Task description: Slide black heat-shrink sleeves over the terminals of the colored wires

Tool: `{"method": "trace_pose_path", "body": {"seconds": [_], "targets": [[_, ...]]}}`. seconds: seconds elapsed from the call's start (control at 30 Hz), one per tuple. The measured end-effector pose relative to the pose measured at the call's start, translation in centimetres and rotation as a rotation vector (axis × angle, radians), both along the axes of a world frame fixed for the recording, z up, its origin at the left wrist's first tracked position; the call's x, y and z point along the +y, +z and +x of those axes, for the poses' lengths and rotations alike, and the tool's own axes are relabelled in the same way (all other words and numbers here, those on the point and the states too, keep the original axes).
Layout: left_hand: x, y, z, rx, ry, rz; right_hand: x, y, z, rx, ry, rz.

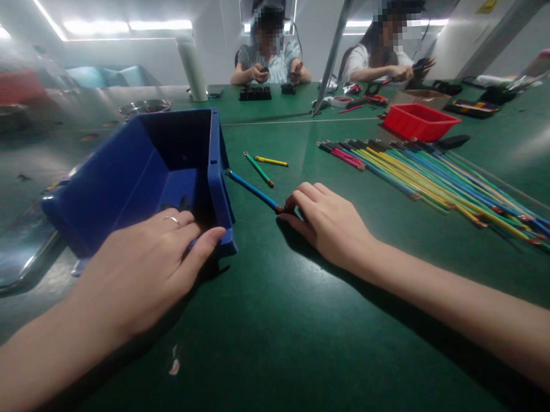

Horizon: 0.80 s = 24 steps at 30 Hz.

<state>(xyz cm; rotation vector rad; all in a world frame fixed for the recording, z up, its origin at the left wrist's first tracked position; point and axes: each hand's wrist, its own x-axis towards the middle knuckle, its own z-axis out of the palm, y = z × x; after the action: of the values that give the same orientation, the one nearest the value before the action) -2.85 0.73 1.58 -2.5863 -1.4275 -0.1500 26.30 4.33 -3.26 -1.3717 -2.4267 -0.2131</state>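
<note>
My left hand [145,266], with a ring on one finger, reaches over the front lip of a blue plastic bin [104,171]. Its thumb stands apart; the fingertips are down inside, beside small black pieces [184,204], and partly hidden. At the middle of the table my right hand [325,222] is closed in a pinch at the near copper end of a short blue cable [256,191]. Something dark shows between those fingers, too small to name. The cable's far lug end lies by the bin. Beyond it lie a short green cable [259,170] and a yellow one [272,161].
Rows of coloured cables [419,175] lie at the right, with a red tray [419,122] behind them. Two people sit across the green table [280,327], handling black parts. A metal bowl [145,107] stands behind the bin; a slanted pole [334,48] rises at the back.
</note>
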Motion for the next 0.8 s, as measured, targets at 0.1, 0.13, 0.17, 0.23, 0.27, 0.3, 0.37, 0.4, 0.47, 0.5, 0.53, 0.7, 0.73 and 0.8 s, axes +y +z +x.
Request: {"method": "trace_pose_path", "body": {"seconds": [0.1, 0.13, 0.17, 0.23, 0.27, 0.3, 0.37, 0.4, 0.47, 0.5, 0.53, 0.7, 0.73, 0.8], "targets": [[0.0, -0.2, 0.0, 0.033, -0.004, 0.015, 0.2, 0.0, 0.1, 0.007, -0.005, 0.003], [0.1, -0.2, 0.0, 0.042, -0.010, 0.021, 0.3, 0.0, 0.1, 0.005, -0.002, 0.003], [0.1, -0.3, 0.0, 0.046, -0.018, 0.026, 0.3, 0.0, 0.2, 0.002, 0.004, 0.001], [0.2, -0.3, 0.0, 0.047, -0.031, 0.028, 0.4, 0.0, 0.2, -0.005, 0.018, -0.005], [0.2, -0.4, -0.1, 0.052, -0.046, 0.029, 0.4, 0.0, 0.3, -0.006, 0.021, -0.006], [0.2, -0.4, -0.2, 0.062, -0.063, 0.028, 0.4, 0.0, 0.3, -0.007, 0.019, -0.007], [0.2, -0.6, -0.5, 0.081, -0.094, 0.037, 0.4, 0.0, 0.4, -0.006, 0.010, -0.005], [0.2, -0.7, -0.7, 0.085, -0.105, 0.049, 0.4, 0.0, 0.5, -0.006, 0.006, -0.005], [0.2, -0.8, -1.0, 0.078, -0.115, 0.065, 0.4, 0.0, 0.5, -0.010, 0.003, -0.006], [0.2, -0.8, -1.1, 0.065, -0.114, 0.069, 0.4, 0.0, 0.4, -0.013, 0.003, -0.007], [0.2, -0.8, -1.1, 0.052, -0.117, 0.070, 0.4, 0.0, 0.4, -0.015, 0.002, -0.007], [0.4, -0.1, -0.7, 0.011, -0.101, -0.006, 0.4, 0.1, 0.0, -0.038, -0.050, -0.008], [0.5, -0.1, -0.7, -0.005, -0.110, -0.013, 0.4, 0.1, -0.1, -0.043, -0.061, -0.010], [0.6, -0.1, -0.8, -0.077, -0.103, -0.010, 0.4, 0.0, -0.2, -0.033, -0.060, -0.015]]}}
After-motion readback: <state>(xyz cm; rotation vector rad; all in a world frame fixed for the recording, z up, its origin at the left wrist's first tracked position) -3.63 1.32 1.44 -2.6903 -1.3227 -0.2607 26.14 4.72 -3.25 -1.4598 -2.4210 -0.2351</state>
